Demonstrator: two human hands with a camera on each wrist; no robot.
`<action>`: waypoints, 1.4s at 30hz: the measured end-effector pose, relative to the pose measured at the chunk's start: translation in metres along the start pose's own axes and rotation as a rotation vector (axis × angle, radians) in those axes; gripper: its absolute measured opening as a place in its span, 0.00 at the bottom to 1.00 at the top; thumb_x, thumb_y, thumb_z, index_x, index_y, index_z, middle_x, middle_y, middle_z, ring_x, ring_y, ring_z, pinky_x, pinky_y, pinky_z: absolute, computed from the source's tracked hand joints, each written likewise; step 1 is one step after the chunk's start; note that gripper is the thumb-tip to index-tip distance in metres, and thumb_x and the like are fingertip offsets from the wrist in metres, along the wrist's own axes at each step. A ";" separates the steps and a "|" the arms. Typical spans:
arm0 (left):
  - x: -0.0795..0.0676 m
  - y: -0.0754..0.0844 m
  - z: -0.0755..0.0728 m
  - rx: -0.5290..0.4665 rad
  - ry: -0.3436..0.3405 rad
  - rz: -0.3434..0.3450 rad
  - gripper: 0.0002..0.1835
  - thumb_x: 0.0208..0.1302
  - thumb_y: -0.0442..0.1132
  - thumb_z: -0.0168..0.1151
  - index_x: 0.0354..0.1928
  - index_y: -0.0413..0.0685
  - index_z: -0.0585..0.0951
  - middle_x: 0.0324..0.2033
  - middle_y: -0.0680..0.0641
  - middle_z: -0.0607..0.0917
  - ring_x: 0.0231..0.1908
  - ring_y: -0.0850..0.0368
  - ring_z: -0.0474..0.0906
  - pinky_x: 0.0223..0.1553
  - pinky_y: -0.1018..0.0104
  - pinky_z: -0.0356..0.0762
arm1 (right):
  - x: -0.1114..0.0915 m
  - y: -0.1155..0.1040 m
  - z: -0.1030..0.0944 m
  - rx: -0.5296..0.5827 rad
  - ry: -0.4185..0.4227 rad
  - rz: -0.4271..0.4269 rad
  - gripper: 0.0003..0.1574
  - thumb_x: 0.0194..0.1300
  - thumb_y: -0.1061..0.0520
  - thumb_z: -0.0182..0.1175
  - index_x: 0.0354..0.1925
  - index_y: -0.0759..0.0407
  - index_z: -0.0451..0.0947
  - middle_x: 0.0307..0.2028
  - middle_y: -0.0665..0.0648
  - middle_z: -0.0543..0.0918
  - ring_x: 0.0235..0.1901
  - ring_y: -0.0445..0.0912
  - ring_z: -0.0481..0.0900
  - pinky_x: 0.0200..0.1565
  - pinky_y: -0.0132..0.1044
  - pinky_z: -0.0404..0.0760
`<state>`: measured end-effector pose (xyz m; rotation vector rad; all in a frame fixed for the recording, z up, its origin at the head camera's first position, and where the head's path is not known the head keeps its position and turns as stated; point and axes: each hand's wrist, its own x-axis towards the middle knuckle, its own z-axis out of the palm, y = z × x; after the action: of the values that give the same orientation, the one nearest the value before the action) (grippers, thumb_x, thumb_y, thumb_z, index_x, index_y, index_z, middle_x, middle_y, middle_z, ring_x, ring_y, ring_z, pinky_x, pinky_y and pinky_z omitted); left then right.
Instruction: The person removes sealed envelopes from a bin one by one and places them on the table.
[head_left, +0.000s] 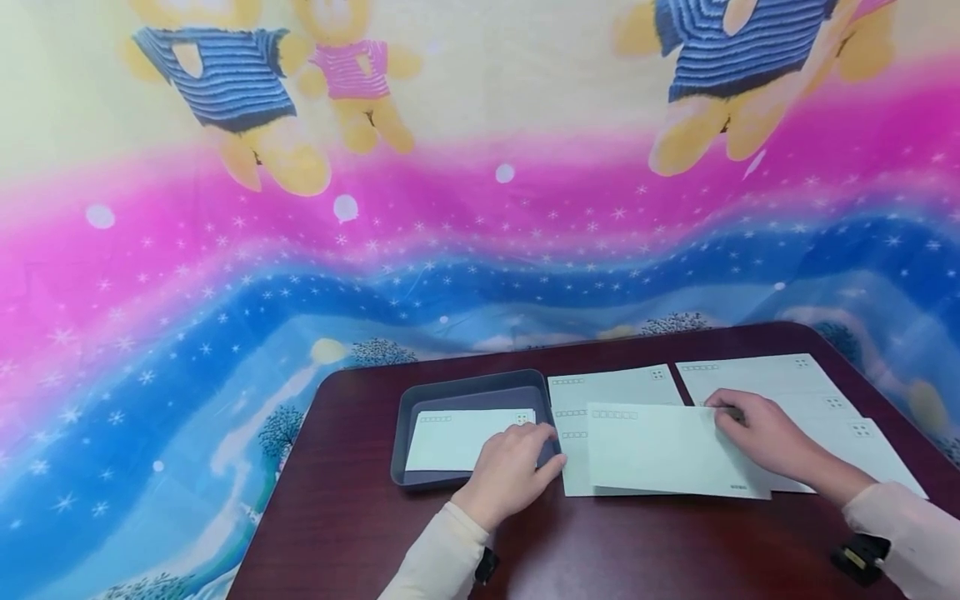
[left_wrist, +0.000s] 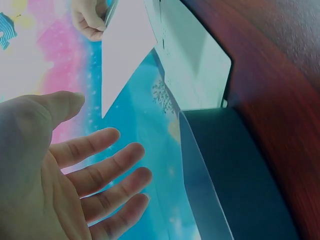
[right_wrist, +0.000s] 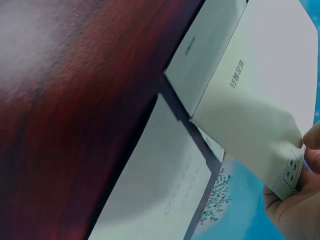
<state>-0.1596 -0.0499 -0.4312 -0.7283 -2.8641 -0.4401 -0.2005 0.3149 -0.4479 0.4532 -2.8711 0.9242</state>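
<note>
My right hand pinches a pale envelope by its upper right corner, thumb on its face. In the right wrist view the raised envelope shows a line of print and a small stamp box beside the thumb. My left hand hovers over the right side of a dark grey tray, its fingers spread and relaxed. The left wrist view shows this palm with nothing in it. Inside the tray lies a small stack of envelopes, partly hidden by the left hand.
Overlapping envelopes lie right of the tray, partly under the held one. Another overlapping group spreads farther right, beneath the right hand. The dark red table ends at a patterned cloth backdrop.
</note>
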 end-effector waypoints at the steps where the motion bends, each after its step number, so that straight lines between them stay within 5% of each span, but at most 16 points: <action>1: 0.000 0.001 0.001 0.005 0.000 0.011 0.16 0.72 0.53 0.59 0.52 0.53 0.84 0.45 0.52 0.89 0.44 0.56 0.85 0.40 0.63 0.82 | -0.001 0.002 -0.001 0.000 0.000 0.000 0.12 0.75 0.62 0.52 0.45 0.55 0.83 0.44 0.58 0.87 0.38 0.30 0.75 0.34 0.34 0.73; 30: 0.003 0.036 0.028 0.112 -0.024 0.158 0.14 0.71 0.56 0.59 0.49 0.59 0.84 0.40 0.59 0.89 0.37 0.64 0.83 0.35 0.73 0.76 | -0.041 0.069 -0.021 -0.071 0.051 0.012 0.11 0.70 0.66 0.55 0.39 0.55 0.83 0.40 0.57 0.86 0.34 0.18 0.67 0.30 0.31 0.71; 36: 0.003 0.041 0.031 0.138 0.018 0.191 0.13 0.70 0.55 0.61 0.48 0.59 0.84 0.38 0.60 0.89 0.35 0.65 0.83 0.32 0.74 0.76 | -0.044 0.079 -0.026 -0.097 -0.005 0.075 0.10 0.71 0.65 0.54 0.38 0.57 0.82 0.39 0.58 0.86 0.31 0.23 0.67 0.29 0.32 0.69; 42: 0.004 0.046 0.038 0.133 -0.014 0.185 0.14 0.70 0.56 0.60 0.48 0.60 0.84 0.37 0.61 0.88 0.35 0.66 0.83 0.31 0.75 0.74 | -0.045 0.088 -0.030 -0.145 0.011 0.099 0.10 0.68 0.66 0.56 0.35 0.56 0.83 0.36 0.58 0.86 0.29 0.21 0.66 0.29 0.31 0.68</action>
<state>-0.1436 0.0020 -0.4548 -0.9623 -2.7722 -0.2184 -0.1845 0.4119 -0.4805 0.2938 -2.9477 0.7220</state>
